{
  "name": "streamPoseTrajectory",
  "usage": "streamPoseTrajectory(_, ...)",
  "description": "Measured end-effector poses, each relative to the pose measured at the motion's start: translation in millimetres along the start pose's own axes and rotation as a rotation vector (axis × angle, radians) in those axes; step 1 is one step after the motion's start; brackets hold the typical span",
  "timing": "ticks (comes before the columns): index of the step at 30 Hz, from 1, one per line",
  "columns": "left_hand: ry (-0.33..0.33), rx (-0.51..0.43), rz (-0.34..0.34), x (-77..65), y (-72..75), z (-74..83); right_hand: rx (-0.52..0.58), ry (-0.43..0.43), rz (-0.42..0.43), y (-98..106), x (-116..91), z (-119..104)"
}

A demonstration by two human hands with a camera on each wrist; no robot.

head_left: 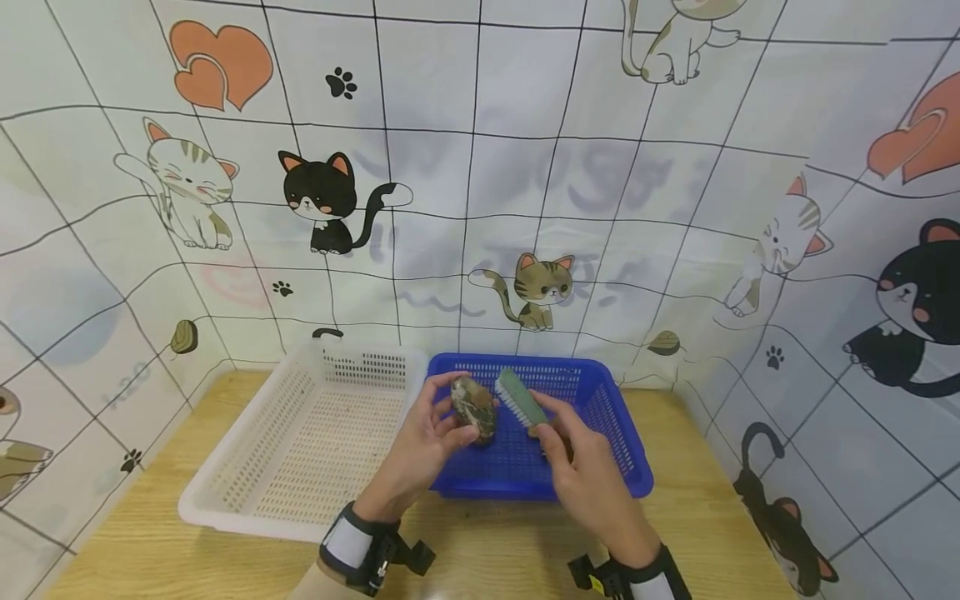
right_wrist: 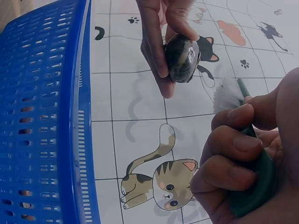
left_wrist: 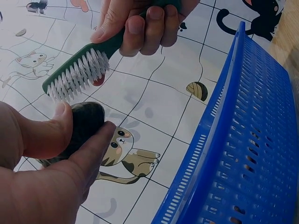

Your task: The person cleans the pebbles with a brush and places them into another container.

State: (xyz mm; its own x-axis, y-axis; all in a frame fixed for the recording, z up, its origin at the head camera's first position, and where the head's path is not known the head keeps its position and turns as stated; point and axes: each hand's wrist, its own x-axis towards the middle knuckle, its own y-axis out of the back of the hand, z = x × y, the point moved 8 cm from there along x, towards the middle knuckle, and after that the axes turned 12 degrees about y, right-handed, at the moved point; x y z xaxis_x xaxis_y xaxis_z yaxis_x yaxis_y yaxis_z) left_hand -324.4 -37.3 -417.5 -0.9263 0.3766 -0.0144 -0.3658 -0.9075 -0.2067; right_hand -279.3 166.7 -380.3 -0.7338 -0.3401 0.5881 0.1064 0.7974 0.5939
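My left hand (head_left: 431,425) holds a dark, mottled oval stone (head_left: 474,410) between thumb and fingers, above the blue basket. The stone looks glossy in the right wrist view. Curled round the handle of a green scrubbing brush (head_left: 521,397) are the fingers of my right hand (head_left: 585,467). White bristles (left_wrist: 78,74) face down toward the stone in the left wrist view, with a small gap between them. Part of the handle is hidden in the right palm. Both hands are over the blue basket (head_left: 641,467), whose inside they partly cover.
A white plastic basket (head_left: 217,475) stands to the left, against the blue one. Both sit on a wooden table (head_left: 697,467). Behind and at both sides rises a tile-patterned covering (head_left: 427,167) printed with cartoon cats.
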Motion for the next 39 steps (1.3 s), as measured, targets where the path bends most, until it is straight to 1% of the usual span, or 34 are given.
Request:
streamPoseTrajectory(6,0.007,0.014,0.060,-0.1,2.6,-0.9,0.002,0.026,0.007,-0.8,-0.4,-2.2)
streamPoseTrajectory(11,0.008,0.016,0.083,-0.2,3.1,-0.9,0.011,0.059,0.021,-1.9,-0.4,-5.3)
streamPoseTrajectory(19,0.008,-0.002,0.068,-1.5,1.1,1.0,0.035,0.047,0.006,-8.3,0.0,-6.0)
streamPoseTrajectory(24,0.016,-0.005,0.074,-1.5,1.8,0.8,0.047,0.077,0.003,-16.0,0.8,-7.5)
streamPoseTrajectory(32,0.021,0.021,0.080,-1.6,1.8,0.2,0.072,0.113,0.035,-25.4,1.5,-10.5)
streamPoseTrajectory(34,0.024,0.028,0.076,-1.3,1.1,-0.6,0.068,0.124,0.035,-27.2,2.2,-11.2)
streamPoseTrajectory(39,0.032,0.035,0.067,0.7,-1.6,-2.4,0.040,0.117,0.032,-29.5,3.5,-9.3)
